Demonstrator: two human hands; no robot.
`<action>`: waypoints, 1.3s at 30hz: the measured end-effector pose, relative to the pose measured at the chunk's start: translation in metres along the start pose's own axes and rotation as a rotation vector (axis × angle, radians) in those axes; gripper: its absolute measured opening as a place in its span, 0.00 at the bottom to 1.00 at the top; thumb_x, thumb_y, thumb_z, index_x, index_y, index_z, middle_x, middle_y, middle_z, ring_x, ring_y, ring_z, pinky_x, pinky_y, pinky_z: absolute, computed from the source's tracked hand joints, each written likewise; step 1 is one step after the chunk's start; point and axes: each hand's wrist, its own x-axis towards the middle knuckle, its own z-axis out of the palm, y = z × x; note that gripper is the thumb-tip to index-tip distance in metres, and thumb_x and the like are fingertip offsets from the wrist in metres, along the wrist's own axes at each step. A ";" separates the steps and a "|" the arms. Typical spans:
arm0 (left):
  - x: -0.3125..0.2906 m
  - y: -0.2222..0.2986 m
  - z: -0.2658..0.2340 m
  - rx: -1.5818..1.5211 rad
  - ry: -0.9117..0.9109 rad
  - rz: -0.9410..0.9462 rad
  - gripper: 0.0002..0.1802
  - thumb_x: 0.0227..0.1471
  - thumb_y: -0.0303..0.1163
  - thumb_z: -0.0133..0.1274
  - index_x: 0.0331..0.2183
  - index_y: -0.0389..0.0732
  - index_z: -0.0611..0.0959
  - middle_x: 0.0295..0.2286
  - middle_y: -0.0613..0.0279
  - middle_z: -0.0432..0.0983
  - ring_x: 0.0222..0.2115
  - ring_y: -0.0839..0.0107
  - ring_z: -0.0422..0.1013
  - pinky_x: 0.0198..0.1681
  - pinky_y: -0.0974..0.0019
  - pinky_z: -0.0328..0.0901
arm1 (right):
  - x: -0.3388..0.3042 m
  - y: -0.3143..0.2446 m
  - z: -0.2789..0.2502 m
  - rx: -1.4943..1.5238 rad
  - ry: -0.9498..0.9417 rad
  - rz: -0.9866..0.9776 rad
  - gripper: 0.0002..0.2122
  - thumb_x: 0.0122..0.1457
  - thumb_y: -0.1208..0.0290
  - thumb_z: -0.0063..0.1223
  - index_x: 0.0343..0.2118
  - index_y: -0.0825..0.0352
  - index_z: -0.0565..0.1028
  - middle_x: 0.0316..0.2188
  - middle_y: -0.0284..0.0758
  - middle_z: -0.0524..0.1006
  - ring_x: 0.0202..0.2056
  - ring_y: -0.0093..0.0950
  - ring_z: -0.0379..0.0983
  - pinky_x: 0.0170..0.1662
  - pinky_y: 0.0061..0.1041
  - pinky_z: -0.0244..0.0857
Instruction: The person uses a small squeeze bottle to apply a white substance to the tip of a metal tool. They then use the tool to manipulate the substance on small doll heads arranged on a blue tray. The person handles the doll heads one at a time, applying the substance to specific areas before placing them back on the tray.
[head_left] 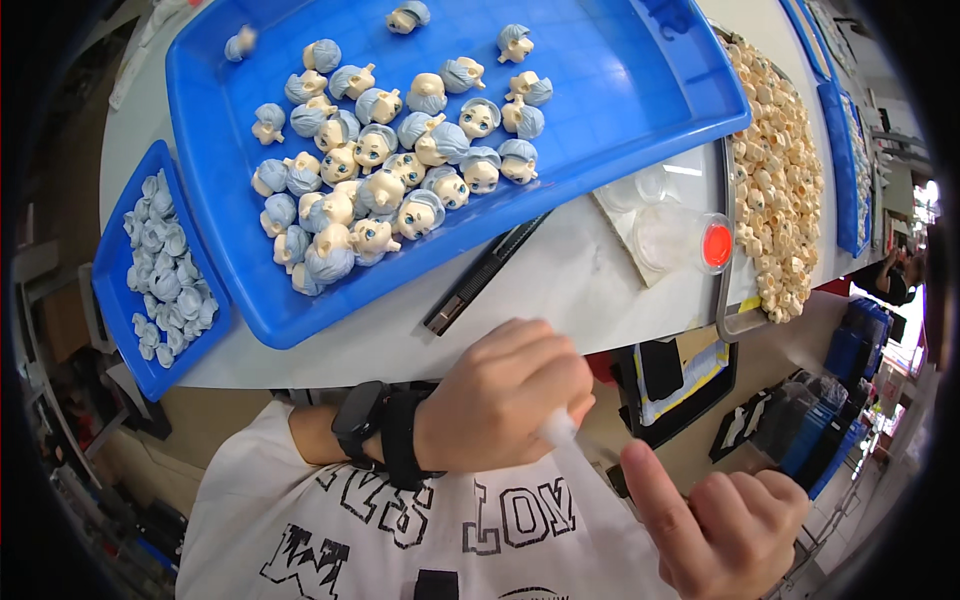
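My left hand (505, 400) is closed, knuckles up, in front of the table edge. Out of its fingertips pokes a small whitish piece (558, 430), too blurred to name. To the right and lower, my right hand (725, 530) has one finger stretched up and the others curled in. Whatever it may hold is hidden. Beyond my hands, a large blue tray (640, 165) bears several doll heads (375, 150) with pale blue hair and painted eyes, some faces up, others turned away. A black knife-like tool (487, 272) lies on the table by the tray's near edge.
A smaller blue tray (110, 290) at left holds pale blue hair pieces (165, 260). On the right, a metal tray (727, 200) is heaped with cream parts (775, 170). A clear container with a red-orange disc (717, 245) stands beside it. Black bins (690, 400) sit below the table.
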 end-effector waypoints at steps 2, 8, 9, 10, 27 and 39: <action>-0.001 -0.006 0.003 -0.005 -0.017 -0.058 0.17 0.37 0.19 0.63 0.27 0.40 0.70 0.24 0.60 0.66 0.25 0.58 0.63 0.30 0.60 0.59 | 0.007 0.000 -0.005 -0.077 -0.037 0.013 0.24 0.44 0.77 0.54 0.49 0.60 0.78 0.17 0.25 0.57 0.13 0.15 0.56 0.15 0.18 0.49; -0.005 -0.007 0.004 0.094 0.075 -0.161 0.22 0.39 0.27 0.66 0.34 0.41 0.70 0.34 0.53 0.64 0.35 0.53 0.63 0.42 0.55 0.59 | 0.016 0.004 -0.009 -0.106 -0.085 -0.039 0.22 0.48 0.76 0.55 0.50 0.60 0.77 0.18 0.25 0.59 0.14 0.15 0.57 0.15 0.17 0.51; -0.007 -0.006 0.002 0.138 0.074 -0.168 0.23 0.38 0.28 0.67 0.35 0.40 0.71 0.35 0.53 0.64 0.35 0.53 0.63 0.42 0.55 0.59 | 0.014 0.005 -0.006 -0.145 -0.075 -0.081 0.22 0.48 0.76 0.55 0.50 0.61 0.77 0.18 0.25 0.59 0.14 0.14 0.57 0.15 0.17 0.51; -0.010 -0.006 -0.002 0.182 0.073 -0.174 0.24 0.38 0.29 0.67 0.36 0.40 0.71 0.35 0.53 0.64 0.36 0.53 0.64 0.42 0.56 0.60 | 0.009 0.008 -0.001 -0.183 -0.066 -0.125 0.22 0.49 0.76 0.56 0.50 0.62 0.77 0.18 0.25 0.59 0.14 0.14 0.57 0.15 0.16 0.52; -0.031 -0.007 -0.010 0.343 -0.003 -0.164 0.31 0.39 0.22 0.61 0.49 0.35 0.73 0.47 0.51 0.72 0.46 0.52 0.66 0.49 0.55 0.63 | 0.020 -0.019 -0.003 -0.138 -0.056 -0.027 0.23 0.47 0.76 0.54 0.50 0.67 0.76 0.18 0.26 0.59 0.14 0.16 0.56 0.15 0.17 0.50; -0.033 -0.009 -0.010 0.368 -0.008 -0.143 0.33 0.38 0.20 0.60 0.50 0.36 0.71 0.47 0.52 0.73 0.45 0.52 0.67 0.49 0.55 0.62 | -0.016 -0.017 0.077 0.117 0.283 0.043 0.30 0.30 0.84 0.53 0.45 0.72 0.78 0.14 0.26 0.62 0.12 0.19 0.57 0.13 0.19 0.52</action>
